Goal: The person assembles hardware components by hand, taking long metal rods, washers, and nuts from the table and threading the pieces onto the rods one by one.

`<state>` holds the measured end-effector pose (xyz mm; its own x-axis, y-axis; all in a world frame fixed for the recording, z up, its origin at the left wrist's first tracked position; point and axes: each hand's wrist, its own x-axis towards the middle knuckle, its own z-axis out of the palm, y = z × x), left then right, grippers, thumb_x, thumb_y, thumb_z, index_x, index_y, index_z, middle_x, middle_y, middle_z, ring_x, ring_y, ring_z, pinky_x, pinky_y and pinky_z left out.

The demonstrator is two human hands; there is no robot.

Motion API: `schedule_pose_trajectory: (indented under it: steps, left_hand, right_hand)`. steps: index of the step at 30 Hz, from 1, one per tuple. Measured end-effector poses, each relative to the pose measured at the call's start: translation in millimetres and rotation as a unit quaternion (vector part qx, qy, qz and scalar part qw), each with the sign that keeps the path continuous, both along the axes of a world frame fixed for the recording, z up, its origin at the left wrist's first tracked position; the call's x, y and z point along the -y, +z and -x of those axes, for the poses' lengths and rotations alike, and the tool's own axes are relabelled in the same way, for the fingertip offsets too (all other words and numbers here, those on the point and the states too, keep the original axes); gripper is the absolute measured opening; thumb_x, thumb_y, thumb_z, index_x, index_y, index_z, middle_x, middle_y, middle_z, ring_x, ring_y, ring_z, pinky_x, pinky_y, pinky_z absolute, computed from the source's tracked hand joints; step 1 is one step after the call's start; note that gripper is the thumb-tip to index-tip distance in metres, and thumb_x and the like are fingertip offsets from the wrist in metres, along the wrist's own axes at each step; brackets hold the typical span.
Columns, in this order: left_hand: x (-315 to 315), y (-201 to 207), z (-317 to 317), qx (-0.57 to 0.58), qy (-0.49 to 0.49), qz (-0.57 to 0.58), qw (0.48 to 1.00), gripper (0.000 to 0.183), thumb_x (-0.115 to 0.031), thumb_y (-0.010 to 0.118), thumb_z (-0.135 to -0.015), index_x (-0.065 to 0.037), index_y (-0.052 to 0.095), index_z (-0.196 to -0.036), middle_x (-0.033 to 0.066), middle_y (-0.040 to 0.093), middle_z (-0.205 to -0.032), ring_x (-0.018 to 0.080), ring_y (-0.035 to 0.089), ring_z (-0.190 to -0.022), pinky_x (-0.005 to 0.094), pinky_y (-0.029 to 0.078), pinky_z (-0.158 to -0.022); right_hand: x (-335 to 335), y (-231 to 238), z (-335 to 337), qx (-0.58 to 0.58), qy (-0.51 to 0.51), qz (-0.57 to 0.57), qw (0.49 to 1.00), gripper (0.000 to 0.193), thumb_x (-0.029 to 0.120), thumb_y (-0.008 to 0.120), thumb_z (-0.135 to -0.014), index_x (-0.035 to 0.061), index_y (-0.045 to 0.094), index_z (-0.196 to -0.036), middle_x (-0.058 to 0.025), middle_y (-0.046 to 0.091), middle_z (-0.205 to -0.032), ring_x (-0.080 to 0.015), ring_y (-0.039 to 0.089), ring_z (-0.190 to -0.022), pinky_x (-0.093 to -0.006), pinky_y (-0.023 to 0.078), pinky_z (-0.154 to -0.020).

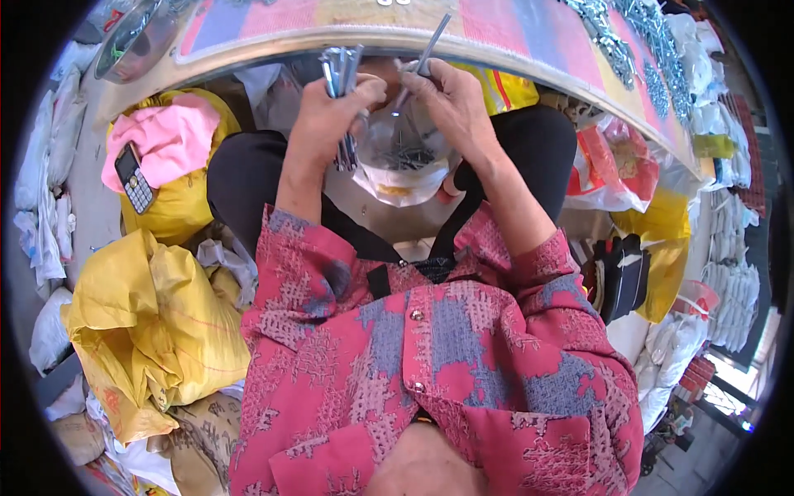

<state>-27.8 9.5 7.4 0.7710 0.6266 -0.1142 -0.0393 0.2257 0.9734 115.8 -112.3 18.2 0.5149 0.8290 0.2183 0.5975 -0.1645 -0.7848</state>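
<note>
My left hand (324, 116) is closed around a bundle of slim silvery metal rods (341, 68), held roughly upright, with ends showing above and below the fist. To its right, my right hand (453, 101) pinches a single long metal rod (436, 40) that tilts up toward the table edge. Both hands are raised over a pale, partly see-through plastic container (397, 188) between my knees. Dark, thin metal pieces (405, 157) lie inside it; their exact kind is too small to tell.
A table (356, 21) with a striped cover crosses the far side, holding heaps of metal hardware (649, 50) and a metal bowl (136, 41). Yellow sacks (157, 318) lie at left, near a pink cloth (169, 136) and phone (135, 178). A red-white bag (612, 165) stands right.
</note>
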Motion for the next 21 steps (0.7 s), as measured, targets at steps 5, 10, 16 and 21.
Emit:
schedule_pose_trajectory:
  steps: [5, 10, 16, 21]
  left_hand:
    - [2.7, -10.2, -11.1, 0.014, -0.04, 0.074, 0.996, 0.022, -0.017, 0.072, -0.084, 0.001, 0.068, -0.094, 0.0077, 0.067, -0.075, 0.0048, 0.048, -0.049, 0.0182, 0.036, -0.044]
    - [21.2, -2.4, -21.3, 0.018, -0.141, 0.091, 0.986, 0.023, -0.02, 0.07, -0.086, -0.002, 0.066, -0.1, 0.0058, 0.066, -0.078, 0.0058, 0.053, -0.059, 0.0186, 0.037, -0.047]
    - [28.3, -5.4, -34.1, 0.043, -0.157, 0.131, 0.978, 0.02, -0.015, 0.064, -0.089, -0.005, 0.059, -0.106, 0.0046, 0.063, -0.078, 0.0065, 0.053, -0.058, 0.0186, 0.036, -0.043]
    - [33.1, -8.9, -44.4, 0.086, -0.184, 0.211, 0.956, 0.021, -0.013, 0.061, -0.091, -0.006, 0.056, -0.11, 0.0077, 0.062, -0.077, 0.0064, 0.048, -0.051, 0.0181, 0.034, -0.042]
  right_hand:
    - [18.9, -22.2, -19.0, 0.212, -0.046, 0.103, 0.971, 0.032, 0.027, 0.061, -0.09, -0.0032, 0.064, -0.102, -0.0096, 0.064, -0.08, -0.0135, 0.057, -0.074, -0.0295, 0.047, -0.07]
    - [5.6, 2.8, -7.3, -0.241, 0.085, -0.058, 0.965, 0.027, 0.023, 0.061, -0.091, -0.0032, 0.064, -0.097, -0.0045, 0.063, -0.073, -0.012, 0.06, -0.062, -0.0259, 0.049, -0.058]
    - [4.4, 3.5, -22.4, -0.4, 0.087, -0.02, 0.912, 0.02, 0.016, 0.058, -0.093, -0.0013, 0.063, -0.101, -0.0013, 0.062, -0.073, -0.0069, 0.055, -0.051, -0.0208, 0.045, -0.047]
    - [7.2, 17.9, -32.9, -0.459, 0.107, -0.015, 0.882, 0.019, 0.018, 0.056, -0.095, 0.0013, 0.064, -0.099, -0.002, 0.062, -0.074, -0.0091, 0.055, -0.045, -0.0216, 0.045, -0.041]
